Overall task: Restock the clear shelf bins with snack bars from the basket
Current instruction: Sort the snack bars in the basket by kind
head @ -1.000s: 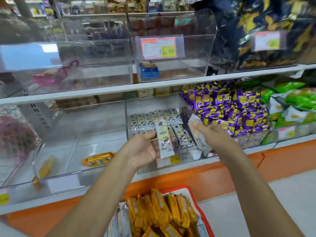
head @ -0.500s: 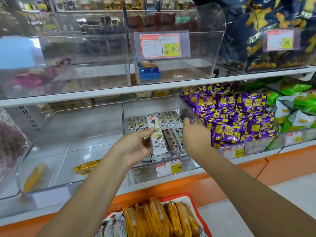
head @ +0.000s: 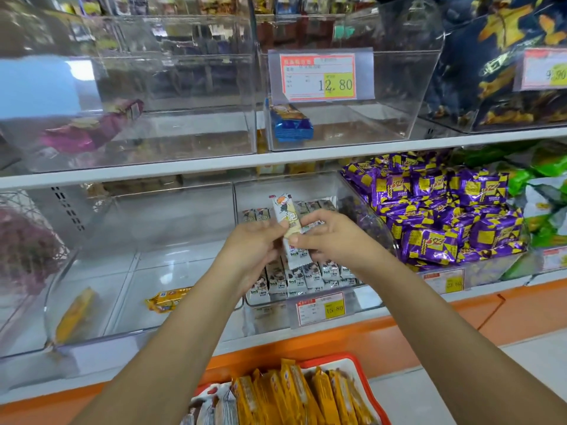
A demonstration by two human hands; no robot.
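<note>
The left hand (head: 254, 245) and right hand (head: 333, 240) both pinch one white snack bar (head: 284, 214) at mid-length, fingers (head: 294, 239) closed on it. It stands upright over the clear bin (head: 322, 191), at 12 o'clock from the basket (head: 349, 356). The bar is probably light, slick-wrapped and brittle, so a hold across its flat faces suits it.

Held snack bar (head: 287, 220): white wrapper, cartoon print, orange patch near top, cream band mid-length. Binned bars (head: 303, 276): white and grey, dark cartoon figures. Basket (head: 337, 356): red rim. Basket bars (head: 294, 394): yellow-orange. Lone bar (head: 167, 300) in left bin: yellow. Packets (head: 441, 222) at right: purple foil, yellow checker blocks. Further packets (head: 549, 167): green. Upper-bin packet (head: 291, 124): blue. Price tag (head: 319, 76): red border, yellow price patch. Shelf base (head: 460, 326): orange.
</note>
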